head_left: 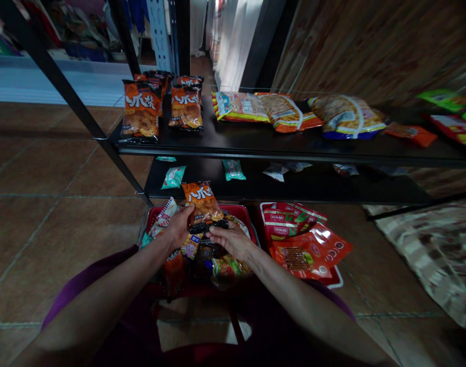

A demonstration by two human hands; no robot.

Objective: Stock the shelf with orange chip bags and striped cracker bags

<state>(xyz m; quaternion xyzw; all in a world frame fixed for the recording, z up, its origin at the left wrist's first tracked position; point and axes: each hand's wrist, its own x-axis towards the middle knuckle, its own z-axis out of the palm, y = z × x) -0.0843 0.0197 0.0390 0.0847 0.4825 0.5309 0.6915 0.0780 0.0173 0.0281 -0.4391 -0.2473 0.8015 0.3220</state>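
Between my hands, above a red basket (233, 208), is an orange and black snack bag (202, 204), its printed front facing up. My left hand (179, 224) grips its left edge. The fingers of my right hand (230, 238) pinch its lower right edge. Various snack packets (225, 267) fill the basket under it. Matching orange snack bags (140, 109) stand upright at the left end of the black upper shelf (233, 140), with another group (186, 107) just right of them.
Larger snack bags (347, 117) lie farther right on the upper shelf. Small teal packets (174, 177) lie on the lower shelf (202, 192). Right of the basket, a white-rimmed tray (336, 280) holds red and orange packets (309, 250). A slanted black post (76, 102) rises at left.
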